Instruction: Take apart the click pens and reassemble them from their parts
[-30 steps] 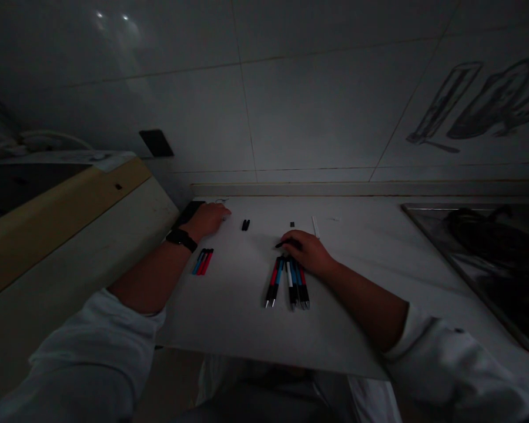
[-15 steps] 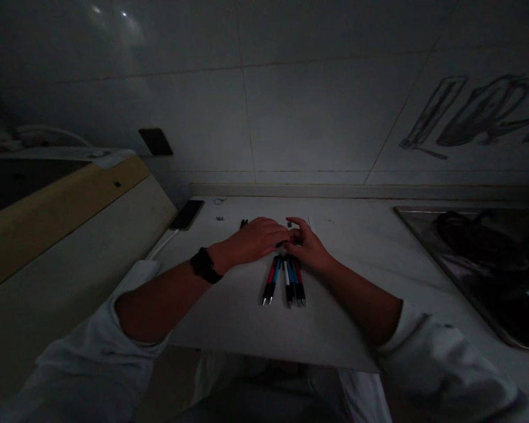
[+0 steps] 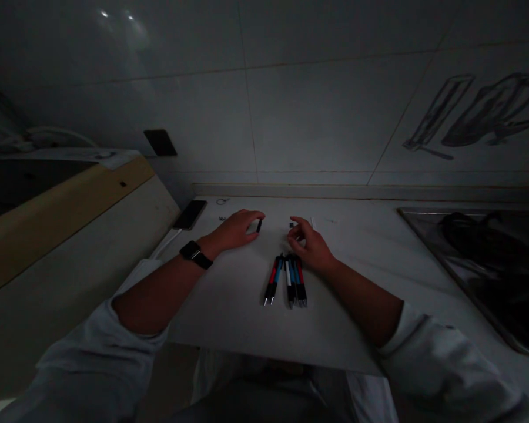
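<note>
My left hand [image 3: 238, 229] pinches a short black cylindrical piece [image 3: 259, 225] between thumb and fingertips, above the white counter. My right hand [image 3: 308, 242] is bent with its index finger lifted and the other fingers curled toward the thumb; whatever they may hold is hidden. Just in front of my right hand, several pens lie side by side on the counter, tips toward me: a red pen [image 3: 273, 273], a light blue pen [image 3: 278, 273], a white pen [image 3: 287, 271], and more blue and red ones partly overlapping. A small dark bit [image 3: 291, 225] shows beside my right index finger.
A phone [image 3: 191, 214] lies at the counter's back left, with a white cable near it. A thin ring [image 3: 223, 201] and tiny metal pieces [image 3: 222, 218] are behind my left hand. A white stick [image 3: 313, 222] lies behind my right hand. A stove [image 3: 467, 264] occupies the right side.
My left hand has moved left, away from my right hand, with the black piece in its fingertips. My right hand has stayed almost in place, and the pens lie as before.
</note>
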Demonstrator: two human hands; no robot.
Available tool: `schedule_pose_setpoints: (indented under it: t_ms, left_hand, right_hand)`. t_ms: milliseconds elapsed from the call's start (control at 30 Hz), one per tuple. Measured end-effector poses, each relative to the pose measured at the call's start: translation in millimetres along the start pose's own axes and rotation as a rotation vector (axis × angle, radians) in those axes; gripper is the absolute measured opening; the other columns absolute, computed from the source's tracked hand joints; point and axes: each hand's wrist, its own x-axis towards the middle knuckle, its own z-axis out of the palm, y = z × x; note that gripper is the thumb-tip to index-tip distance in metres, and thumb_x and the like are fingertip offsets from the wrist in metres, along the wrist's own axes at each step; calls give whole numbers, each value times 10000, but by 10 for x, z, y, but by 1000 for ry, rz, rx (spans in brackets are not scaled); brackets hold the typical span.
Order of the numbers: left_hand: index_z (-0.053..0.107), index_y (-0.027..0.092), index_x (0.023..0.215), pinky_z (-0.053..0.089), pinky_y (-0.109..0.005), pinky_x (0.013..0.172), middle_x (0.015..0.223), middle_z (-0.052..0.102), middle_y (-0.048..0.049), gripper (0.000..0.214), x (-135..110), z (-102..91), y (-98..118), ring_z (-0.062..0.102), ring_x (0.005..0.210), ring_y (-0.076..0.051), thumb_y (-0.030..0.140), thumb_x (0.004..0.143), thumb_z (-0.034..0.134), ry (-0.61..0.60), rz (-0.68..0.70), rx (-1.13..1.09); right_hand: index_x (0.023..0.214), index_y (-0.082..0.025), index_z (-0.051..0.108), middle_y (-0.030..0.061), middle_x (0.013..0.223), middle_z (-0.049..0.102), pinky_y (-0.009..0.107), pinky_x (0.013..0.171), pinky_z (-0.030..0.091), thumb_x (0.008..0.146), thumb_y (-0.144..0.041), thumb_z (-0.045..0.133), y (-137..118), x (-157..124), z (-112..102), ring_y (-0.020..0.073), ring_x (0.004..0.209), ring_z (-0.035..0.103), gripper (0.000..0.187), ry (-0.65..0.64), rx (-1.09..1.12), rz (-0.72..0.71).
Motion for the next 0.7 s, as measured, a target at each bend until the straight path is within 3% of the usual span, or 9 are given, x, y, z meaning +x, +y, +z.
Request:
schedule_pose_setpoints:
  t_ms: [133,233,433,700]
  left_hand:
    - [593,186,1365,467,-470,1111,1351,667,-139,512,-40,98,-422,618,1252,-305,248,861,663,-30,-141,36]
    - [585,185,1385,472,-458,1105,1358,665,-143,530,-37,205,-579,623,1251,-306,272,865,640,-62,-165,47]
    - [586,185,1398,465,-465,1108,1353,671,-142,535,-12,289,-639,618,1248,-308,273,870,607,-105,-142,73]
    - [680,227,1213,450,-441,1121,1265,702,-100,357,30,237,-581,625,1211,-273,253,866,599,-135,-85,94]
  right_hand:
    - [1455,-260,440,49,1038,696,365,871,528,925,-221,587,3,-5,15,202,924,663,551,-28,-93,-31]
    - [1447,-259,452,47,1046,698,368,880,526,925,-208,582,10,-14,28,203,941,661,541,-58,-115,-28]
    - [1409,-261,495,49,1050,696,362,873,528,925,-191,567,19,-15,23,202,943,661,495,-76,-127,-48]
    - [1388,-247,528,58,1062,694,368,888,525,928,-193,564,23,-18,22,201,943,659,464,-81,-134,-62]
